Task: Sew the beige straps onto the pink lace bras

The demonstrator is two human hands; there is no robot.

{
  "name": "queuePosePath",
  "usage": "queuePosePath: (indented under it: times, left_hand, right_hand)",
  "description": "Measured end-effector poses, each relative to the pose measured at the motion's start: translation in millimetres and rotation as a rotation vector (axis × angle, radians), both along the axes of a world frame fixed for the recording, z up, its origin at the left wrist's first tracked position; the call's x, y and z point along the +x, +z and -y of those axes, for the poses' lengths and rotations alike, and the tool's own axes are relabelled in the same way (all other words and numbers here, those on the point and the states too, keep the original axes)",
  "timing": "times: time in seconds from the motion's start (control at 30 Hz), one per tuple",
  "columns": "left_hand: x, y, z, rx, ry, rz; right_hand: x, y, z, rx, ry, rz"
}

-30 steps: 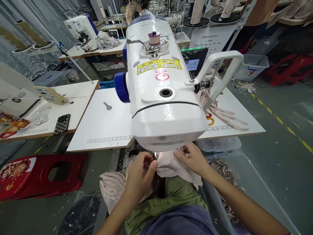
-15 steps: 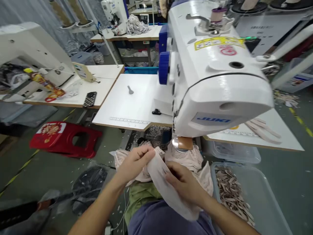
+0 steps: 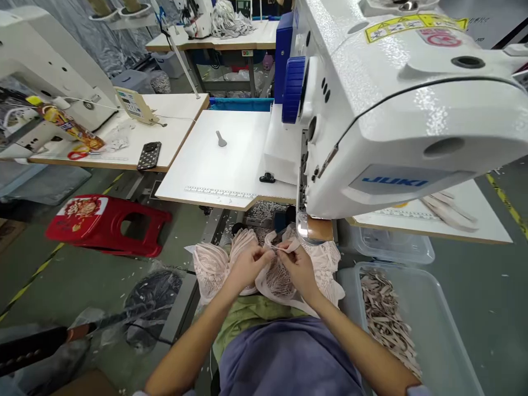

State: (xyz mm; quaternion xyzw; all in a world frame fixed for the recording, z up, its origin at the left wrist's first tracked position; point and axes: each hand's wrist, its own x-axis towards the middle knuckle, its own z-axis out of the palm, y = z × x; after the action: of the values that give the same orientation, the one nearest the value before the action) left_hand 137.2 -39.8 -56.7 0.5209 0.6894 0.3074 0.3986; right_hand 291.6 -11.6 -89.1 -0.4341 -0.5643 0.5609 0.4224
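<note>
Pale pink lace bras lie bunched over my lap, just below the head of the white sewing machine. My left hand is closed, pinching the thin edge of one lace bra between thumb and fingers. Close beside it, my right hand pinches the same edge, a short stretch of fabric running between the two. The lower part of that bra hangs beneath my hands. Right of my right hand, more lace rests under the machine's metal and brown front piece.
A clear plastic bin of fabric strips stands at my right. Pale straps lie on the right tabletop. The left tabletop carries a small grey tool. On the floor at left sits a red stool.
The wide pale band stretched between my hands has dropped from that position. Both hands have come closer together on the bra's edge. My view has shifted, bringing the machine head nearer.
</note>
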Motion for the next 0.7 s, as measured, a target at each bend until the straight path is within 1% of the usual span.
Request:
queuePosePath:
  times: [0.07, 0.1, 0.17, 0.23, 0.3, 0.37, 0.43, 0.53, 0.6, 0.7]
  left_hand:
    - [13.0, -5.7, -1.7, 0.000, -0.012, 0.089]
    - [17.7, -4.8, -2.3, 0.011, 0.003, 0.118]
    - [23.4, 2.9, -2.2, 0.038, 0.051, 0.143]
    - [25.8, 14.7, -0.4, 0.059, 0.072, 0.148]
    - [27.3, 26.3, 2.4, 0.071, 0.059, 0.153]
    - [29.0, 35.3, 4.5, 0.064, 0.027, 0.171]
    - [30.6, 40.5, 4.8, 0.036, 0.006, 0.195]
    - [31.7, 42.2, 2.8, -0.012, 0.008, 0.218]
    - [32.0, 41.4, 1.3, -0.033, 0.017, 0.223]
    - [34.7, 41.7, -0.3, -0.047, 0.029, 0.216]
  right_hand:
    - [10.8, -10.5, 6.7, 0.197, 0.052, 0.140]
    - [16.6, -14.0, 9.3, 0.250, 0.078, 0.212]
    - [28.5, -15.1, 12.5, 0.263, 0.106, 0.345]
    - [38.2, -7.1, 12.2, 0.247, 0.100, 0.418]
    - [42.6, 7.1, 8.6, 0.290, 0.102, 0.431]
    - [41.1, 20.5, 3.0, 0.371, 0.108, 0.433]
    - [36.7, 27.7, -2.7, 0.423, 0.105, 0.446]
    - [31.8, 27.7, -7.6, 0.483, 0.060, 0.468]
    - [30.7, 26.7, -7.5, 0.552, 0.034, 0.474]
    - [29.2, 27.9, -2.3, 0.749, -0.008, 0.432]
